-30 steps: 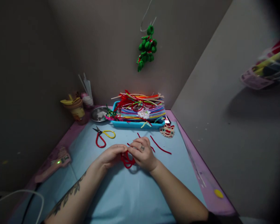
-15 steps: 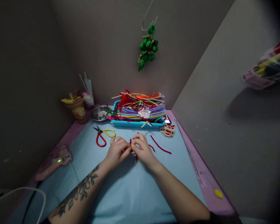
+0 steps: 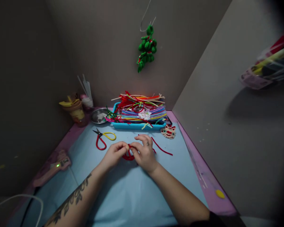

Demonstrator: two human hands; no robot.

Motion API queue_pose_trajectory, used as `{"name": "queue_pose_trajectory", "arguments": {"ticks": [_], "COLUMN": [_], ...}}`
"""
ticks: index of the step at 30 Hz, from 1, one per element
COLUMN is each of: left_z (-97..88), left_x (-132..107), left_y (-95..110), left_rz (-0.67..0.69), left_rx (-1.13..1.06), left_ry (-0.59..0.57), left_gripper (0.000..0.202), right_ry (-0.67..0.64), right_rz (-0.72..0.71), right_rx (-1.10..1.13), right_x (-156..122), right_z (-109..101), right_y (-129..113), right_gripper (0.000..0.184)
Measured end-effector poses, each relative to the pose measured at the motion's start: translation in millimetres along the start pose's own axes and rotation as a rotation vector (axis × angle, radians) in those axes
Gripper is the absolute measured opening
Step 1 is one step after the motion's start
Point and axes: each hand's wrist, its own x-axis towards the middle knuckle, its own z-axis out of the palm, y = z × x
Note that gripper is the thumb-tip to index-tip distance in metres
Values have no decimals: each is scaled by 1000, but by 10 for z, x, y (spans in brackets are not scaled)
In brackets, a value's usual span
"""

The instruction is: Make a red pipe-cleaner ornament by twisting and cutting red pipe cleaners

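Over the middle of the blue sheet, my left hand (image 3: 117, 152) and my right hand (image 3: 144, 152) meet with fingertips nearly touching. Both pinch a red pipe cleaner (image 3: 128, 157) that is bent into a loop, its curve hanging below the fingers. The index and middle fingers of my right hand are raised away from the pinch. A loose, longer red pipe cleaner (image 3: 162, 147) lies on the sheet to the right, and a short red piece shows partly behind my right hand. Scissors (image 3: 101, 138) with one red and one yellow handle rest open to the left.
A blue tray (image 3: 138, 126) heaped with coloured pipe cleaners stands at the back, a metal bowl (image 3: 98, 116) at its left. A cream-and-red pipe-cleaner piece (image 3: 168, 131) lies at its right corner. A pink glue gun (image 3: 54, 170) with a lit green light sits left. Green ornament (image 3: 147, 49) hangs above.
The red pipe cleaner has turned in my fingers and now shows as a loop below them. My left hand has shifted slightly left and down. The whole view has shifted a little.
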Motion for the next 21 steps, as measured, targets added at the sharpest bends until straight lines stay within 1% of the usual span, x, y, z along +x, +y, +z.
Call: {"name": "queue_pose_trajectory", "arguments": {"ticks": [4,6,7,9,11,13,15,16,18,19,21], "left_z": [13,17,17,8,-14,-49,-82,-94,-100,-95,-72], "left_x": [-4,-9,-13,-20,-25,-27,-27,-27,-26,-24,-20], "left_y": [-2,11,22,50,69,71,59,53,49,52,60], "left_rz": [-38,-29,-3,104,259,390,469,490,489,460,348], "left_rx": [-68,-44,-2,164,410,646,795,828,800,744,573], "left_ry": [-42,-65,-70,-66,-49,-38,-43,-44,-47,-42,-17], "left_gripper": [17,17,17,19,21,19,13,12,13,16,21], "right_ry": [2,-15,-35,-96,-165,-234,-310,-342,-371,-358,-303], "right_rz": [-71,-77,-59,13,106,181,223,233,233,222,175], "right_rx": [-42,-22,2,83,183,266,319,335,334,313,228], "right_x": [-20,-12,-3,19,43,60,68,70,74,75,75], "right_z": [4,-6,-12,-24,-28,-20,-8,-3,-5,-11,-30], "right_y": [19,25,27,34,49,71,94,102,106,100,73], "right_gripper": [17,18,18,16,13,13,14,15,14,12,7]}}
